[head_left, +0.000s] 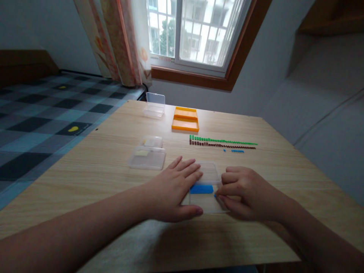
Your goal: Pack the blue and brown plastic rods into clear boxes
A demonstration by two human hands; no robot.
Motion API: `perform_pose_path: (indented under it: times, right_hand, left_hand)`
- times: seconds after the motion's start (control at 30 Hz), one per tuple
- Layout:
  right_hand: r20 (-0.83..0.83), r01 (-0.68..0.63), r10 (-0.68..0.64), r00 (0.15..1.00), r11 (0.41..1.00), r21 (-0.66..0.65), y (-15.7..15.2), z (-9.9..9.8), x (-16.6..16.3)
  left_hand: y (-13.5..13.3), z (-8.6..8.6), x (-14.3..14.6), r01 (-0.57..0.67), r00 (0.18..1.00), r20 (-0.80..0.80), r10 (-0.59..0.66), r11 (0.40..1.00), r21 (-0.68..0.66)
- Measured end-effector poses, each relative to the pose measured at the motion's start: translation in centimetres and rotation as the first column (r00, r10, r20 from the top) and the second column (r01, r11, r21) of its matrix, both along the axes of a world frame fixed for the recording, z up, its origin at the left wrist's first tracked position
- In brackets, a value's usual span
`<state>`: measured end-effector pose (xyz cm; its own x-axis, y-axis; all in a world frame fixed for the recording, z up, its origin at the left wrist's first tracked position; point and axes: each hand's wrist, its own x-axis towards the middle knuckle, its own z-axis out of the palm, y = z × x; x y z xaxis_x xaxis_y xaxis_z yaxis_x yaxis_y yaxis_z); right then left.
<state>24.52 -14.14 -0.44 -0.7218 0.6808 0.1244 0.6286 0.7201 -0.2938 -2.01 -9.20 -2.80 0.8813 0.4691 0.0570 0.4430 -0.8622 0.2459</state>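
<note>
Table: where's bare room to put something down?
Bare tabletop: right of the right hand, and between the left arm and checkered bed. Crowded: around the left hand, blue row and green row.

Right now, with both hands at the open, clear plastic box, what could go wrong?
1. The tiny blue piece at the fingertips of the right hand could slip; it offers little to grip.
2. The left hand spreads over one side of the clear plastic box; a shift might jolt the blue strip inside.
3. The green row and dark brown row of small pieces look loose; a stray reach may scatter them.
</note>
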Motion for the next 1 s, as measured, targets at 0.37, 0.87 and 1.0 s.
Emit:
perform_pose_path:
  times: [0.37,0.87,1.0]
  right_hand:
    - [-0.014,0.004,-0.003,1.000,0.998,0.061,-0.03,-0.20,0.15]
    - [-0.032,0.000,0.001,1.000,1.000,0.012,0.23,-0.22,-0.07]
    - [-0.036,-0.008,0.008,0.999,1.000,0.016,0.27,-0.26,-0.06]
  left_hand:
    - [-0.09,0.07,-0.08,-0.002,1.000,0.009,0.002,1.000,0.000]
    - [-0.10,0.08,0.03,-0.002,1.000,0.007,0.002,1.000,-0.007]
    - [-0.10,0.02,-0.03,-0.002,1.000,0.016,0.002,1.000,-0.002]
